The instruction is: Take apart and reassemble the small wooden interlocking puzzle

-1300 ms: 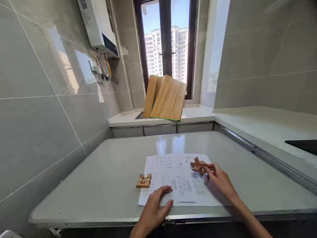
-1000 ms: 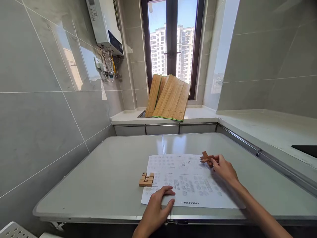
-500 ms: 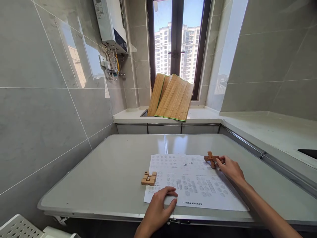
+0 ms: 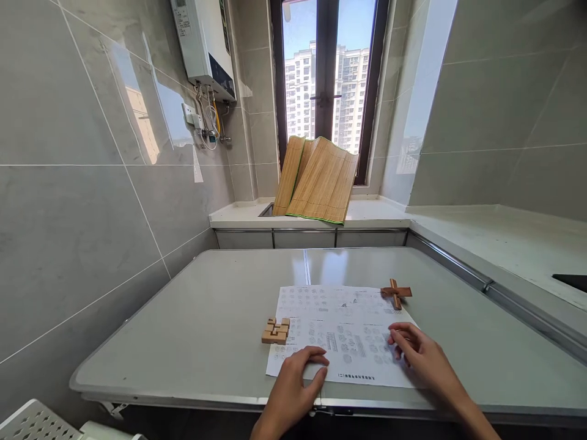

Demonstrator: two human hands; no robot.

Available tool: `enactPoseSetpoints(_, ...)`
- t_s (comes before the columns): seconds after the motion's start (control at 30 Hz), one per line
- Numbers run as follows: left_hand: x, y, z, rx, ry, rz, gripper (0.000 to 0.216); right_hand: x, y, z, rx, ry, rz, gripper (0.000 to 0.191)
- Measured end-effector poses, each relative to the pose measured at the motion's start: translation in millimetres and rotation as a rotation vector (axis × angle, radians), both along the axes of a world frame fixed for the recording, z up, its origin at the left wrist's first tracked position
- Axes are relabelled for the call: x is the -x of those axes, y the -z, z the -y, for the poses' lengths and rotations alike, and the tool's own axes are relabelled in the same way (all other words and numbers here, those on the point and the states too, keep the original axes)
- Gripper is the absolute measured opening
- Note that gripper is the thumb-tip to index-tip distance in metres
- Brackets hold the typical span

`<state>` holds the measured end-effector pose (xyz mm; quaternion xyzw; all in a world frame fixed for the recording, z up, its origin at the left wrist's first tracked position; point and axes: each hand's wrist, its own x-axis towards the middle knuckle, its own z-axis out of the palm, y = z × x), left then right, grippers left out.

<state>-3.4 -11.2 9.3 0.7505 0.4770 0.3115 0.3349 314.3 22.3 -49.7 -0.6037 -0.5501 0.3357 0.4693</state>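
A wooden block puzzle [image 4: 276, 330] lies at the sheet's [image 4: 342, 330] left edge. The left hand [image 4: 293, 385] presses flat on the near edge, holding nothing. The right hand [image 4: 424, 357] rests on the sheet, fingers loosely curled, empty. The cross puzzle [image 4: 395, 293] sits at the far right corner. Best keep both palms flat so the sheet stays put.

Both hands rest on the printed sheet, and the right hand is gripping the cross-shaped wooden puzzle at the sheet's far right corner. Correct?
Not quite. In the head view the right hand rests empty on the printed sheet; the cross-shaped wooden puzzle lies untouched at the far right corner. The left hand is on the sheet.
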Motion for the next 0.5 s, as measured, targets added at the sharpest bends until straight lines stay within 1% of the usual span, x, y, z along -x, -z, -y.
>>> enactPoseSetpoints(0.1, -1.0, -0.1, -0.9, 0.000, -0.009, -0.002, 0.029, 21.7, 0.3, 6.0, 0.003, -0.104, -0.073, 0.041)
enactPoseSetpoints(0.2, -1.6, -0.4, -1.3, -0.007, -0.017, -0.004, 0.029, 28.8, -4.2, 9.4, 0.013, -0.161, -0.048, 0.041)
enactPoseSetpoints(0.33, -1.9, -1.7, 0.0, 0.002, -0.025, -0.004, 0.029, 27.7, -8.1, 12.7, 0.011, -0.172, -0.001, 0.040)
enactPoseSetpoints(0.5, -2.2, -2.4, 0.3, 0.013, -0.051, 0.032, 0.027, 27.2, -4.9, 13.3, 0.005, -0.149, 0.019, 0.039)
